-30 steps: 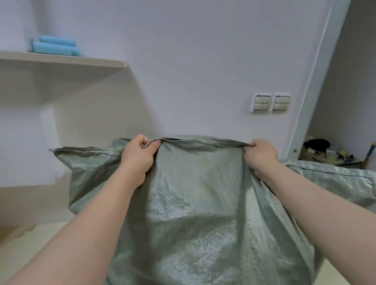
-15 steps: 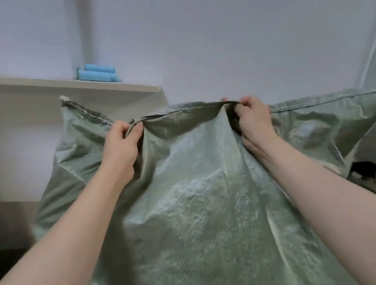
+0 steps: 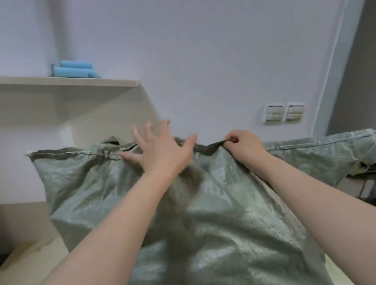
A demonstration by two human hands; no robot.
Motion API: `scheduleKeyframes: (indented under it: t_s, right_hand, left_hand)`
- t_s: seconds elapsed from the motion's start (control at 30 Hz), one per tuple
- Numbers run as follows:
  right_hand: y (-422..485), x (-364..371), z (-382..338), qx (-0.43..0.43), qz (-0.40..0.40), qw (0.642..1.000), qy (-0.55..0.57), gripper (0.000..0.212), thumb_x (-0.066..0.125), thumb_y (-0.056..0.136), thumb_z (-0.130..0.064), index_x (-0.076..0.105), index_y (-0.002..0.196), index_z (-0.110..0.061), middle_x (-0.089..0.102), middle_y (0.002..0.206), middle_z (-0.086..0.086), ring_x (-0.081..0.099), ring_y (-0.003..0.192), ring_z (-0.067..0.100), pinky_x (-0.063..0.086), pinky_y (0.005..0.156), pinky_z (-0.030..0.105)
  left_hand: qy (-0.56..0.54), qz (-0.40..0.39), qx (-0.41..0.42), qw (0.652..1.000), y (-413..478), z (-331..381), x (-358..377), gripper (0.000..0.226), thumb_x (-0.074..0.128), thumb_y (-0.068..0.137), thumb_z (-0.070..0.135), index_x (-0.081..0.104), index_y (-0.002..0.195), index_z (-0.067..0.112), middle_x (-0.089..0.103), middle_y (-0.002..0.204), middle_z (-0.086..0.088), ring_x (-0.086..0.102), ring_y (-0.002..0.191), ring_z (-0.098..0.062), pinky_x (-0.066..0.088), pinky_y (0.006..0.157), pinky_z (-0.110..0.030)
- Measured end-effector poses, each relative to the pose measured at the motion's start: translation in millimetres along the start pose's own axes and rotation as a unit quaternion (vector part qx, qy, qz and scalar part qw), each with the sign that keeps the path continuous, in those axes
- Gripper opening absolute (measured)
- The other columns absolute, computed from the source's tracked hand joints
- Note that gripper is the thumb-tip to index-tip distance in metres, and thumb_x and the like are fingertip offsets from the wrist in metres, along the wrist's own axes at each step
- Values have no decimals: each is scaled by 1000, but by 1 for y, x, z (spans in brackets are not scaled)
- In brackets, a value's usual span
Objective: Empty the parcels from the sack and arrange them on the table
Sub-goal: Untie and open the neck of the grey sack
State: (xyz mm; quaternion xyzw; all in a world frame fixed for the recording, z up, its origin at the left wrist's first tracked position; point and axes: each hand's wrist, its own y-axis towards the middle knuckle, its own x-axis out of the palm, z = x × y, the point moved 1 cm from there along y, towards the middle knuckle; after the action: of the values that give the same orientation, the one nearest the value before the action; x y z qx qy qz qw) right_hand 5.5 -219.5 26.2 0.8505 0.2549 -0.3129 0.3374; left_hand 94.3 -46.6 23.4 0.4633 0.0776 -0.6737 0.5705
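White wall (image 3: 202, 40), green woven sack (image 3: 220, 224), left hand (image 3: 161, 153) spread flat at its hem, right hand (image 3: 244, 144) pinching hem

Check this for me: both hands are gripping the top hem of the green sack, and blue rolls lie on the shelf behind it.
Not quite. Only the right hand pinches the hem of the green sack. The left hand is spread open with straight fingers at the hem, gripping nothing, as the head view shows. The blue rolls do lie on the shelf.
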Motion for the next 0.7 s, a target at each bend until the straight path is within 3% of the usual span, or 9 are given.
scheduleKeyframes:
  t_s: [0.1, 0.17, 0.23, 0.33, 0.43, 0.47, 0.53, 0.6, 0.7]
  right_hand:
    - [-12, -16, 11, -26, -18, 999, 30, 12, 61, 90, -21, 72, 93, -19, 71, 92, 2, 63, 90, 20, 44, 78, 27]
    - [-18, -29, 22, -45, -34, 998, 36, 13, 61, 92, -26, 72, 96, -22, 71, 95, -1, 62, 91, 16, 47, 83, 28]
    - [-20, -47, 36, -40, -16, 998, -35, 24, 60, 90, -39, 68, 109, -27, 67, 116, -4, 57, 113, 17, 42, 97, 34]
    - [-23, -78, 74, 109, -19, 950, -292, 78, 58, 80, -68, 34, 144, -31, 30, 154, 5, 18, 144, 37, 14, 105, 73]
    - [-31, -96, 115, 241, -94, 913, -315, 116, 60, 67, -80, 8, 152, -20, 16, 159, 16, 16, 144, 45, 16, 107, 74]
    - [-33, -95, 126, 250, -125, 922, -266, 117, 61, 69, -78, 13, 151, -10, 26, 156, 18, 28, 141, 42, 27, 110, 62]
    - [-39, -83, 135, 273, -174, 942, -91, 91, 63, 81, -62, 39, 139, 4, 50, 140, 19, 53, 124, 36, 46, 101, 44]
    - [-42, -66, 140, 292, -161, 941, 56, 60, 61, 90, -48, 56, 125, 1, 61, 127, 17, 62, 110, 34, 52, 93, 42]
    - [-36, -48, 149, 256, -97, 950, 152, 37, 56, 95, -41, 63, 113, -9, 63, 124, 12, 62, 108, 32, 50, 98, 40]
  left_hand:
    - [75, -65, 63, 993, -19, 34, 19, 99, 42, 75, 83, 3, 153, 38, 4, 163, 6, -17, 148, -26, -10, 97, -82]
    - [117, -90, 51, 988, -25, 36, 32, 100, 47, 75, 81, -1, 153, 40, 15, 161, 3, -7, 150, -25, -11, 95, -82]
    - [153, -102, 24, 983, -28, 29, 38, 78, 52, 83, 69, 18, 149, 46, 36, 151, -2, 16, 146, -27, -6, 96, -83]
    - [138, -110, -64, 982, -23, 14, 36, 33, 51, 94, 49, 59, 126, 40, 53, 137, -4, 36, 135, -32, 7, 101, -80]
    - [134, -118, -124, 976, -18, 14, 34, 38, 45, 98, 46, 61, 128, 30, 45, 143, -12, 30, 138, -36, 8, 106, -76]
    - [146, -113, -123, 975, -17, 19, 36, 41, 43, 98, 46, 59, 131, 26, 41, 145, -13, 27, 139, -37, 7, 106, -76]
    - [152, -101, -102, 978, -19, 32, 42, 46, 40, 97, 46, 55, 132, 20, 42, 144, -14, 28, 138, -38, 6, 106, -76]
    - [137, -104, -76, 982, -23, 45, 49, 58, 43, 92, 59, 55, 128, 15, 47, 139, -14, 34, 135, -38, 8, 104, -78]
    - [120, -109, -93, 982, -27, 53, 55, 69, 53, 81, 73, 57, 120, 17, 53, 132, -13, 40, 131, -37, 11, 101, -78]
